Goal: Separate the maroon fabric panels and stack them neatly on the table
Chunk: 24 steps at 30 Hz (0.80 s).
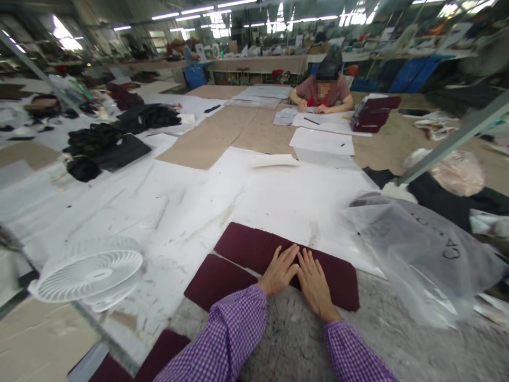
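A long dark maroon fabric piece (254, 249) lies flat on the table in front of me. My left hand (280, 271) and my right hand (315, 281) rest side by side on its middle, palms down, fingers stretched out flat. Neither hand holds anything. A second maroon piece (217, 280) lies just to the left of my left forearm. Two more maroon pieces (161, 354) sit at the near edge, partly cut off. My sleeves are purple checked.
A white fan (92, 273) lies on the left. A clear plastic bag (417, 249) sits on the right over dark cloth. Black garments (105, 148) are piled far left. A person (323, 90) works at the far end near stacked maroon pieces (371, 112).
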Motion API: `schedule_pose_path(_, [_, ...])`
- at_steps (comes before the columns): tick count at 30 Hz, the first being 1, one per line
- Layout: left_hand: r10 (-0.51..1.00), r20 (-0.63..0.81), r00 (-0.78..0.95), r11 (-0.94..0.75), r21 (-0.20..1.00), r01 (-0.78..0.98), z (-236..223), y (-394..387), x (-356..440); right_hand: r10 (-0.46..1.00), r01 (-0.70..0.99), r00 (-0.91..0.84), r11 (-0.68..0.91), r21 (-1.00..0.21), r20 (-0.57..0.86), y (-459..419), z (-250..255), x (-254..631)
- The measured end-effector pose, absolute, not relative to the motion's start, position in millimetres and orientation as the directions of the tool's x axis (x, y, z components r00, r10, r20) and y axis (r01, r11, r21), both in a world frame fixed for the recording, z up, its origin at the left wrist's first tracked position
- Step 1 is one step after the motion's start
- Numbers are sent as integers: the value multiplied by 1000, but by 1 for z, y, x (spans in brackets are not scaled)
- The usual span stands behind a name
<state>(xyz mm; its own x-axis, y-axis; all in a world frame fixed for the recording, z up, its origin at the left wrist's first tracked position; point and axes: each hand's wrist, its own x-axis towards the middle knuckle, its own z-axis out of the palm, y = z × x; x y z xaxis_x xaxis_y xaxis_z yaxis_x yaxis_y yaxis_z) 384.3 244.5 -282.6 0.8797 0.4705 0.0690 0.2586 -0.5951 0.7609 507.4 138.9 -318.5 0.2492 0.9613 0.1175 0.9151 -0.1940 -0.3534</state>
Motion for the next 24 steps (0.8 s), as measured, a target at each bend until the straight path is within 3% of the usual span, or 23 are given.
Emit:
schedule_pose_path(9, [528,12,849,-283,945,162,-280,250,376,960,960,233,-202,-195,152,140,-314,497])
schedule_pose_path(16, [641,-37,766,-41,996,82,-282,263,370,961,968,220,-194,-162,165,141,-316,496])
schedule_pose_path(20, [696,-62,716,-12,995,98,-286,281,370,959,967,227,-201,-159,168,140,-316,496])
schedule_pose_path(24, [715,-40,698,-105,981,164,-260,284,364,959,968,226,-201,-151,170,140,-315,497])
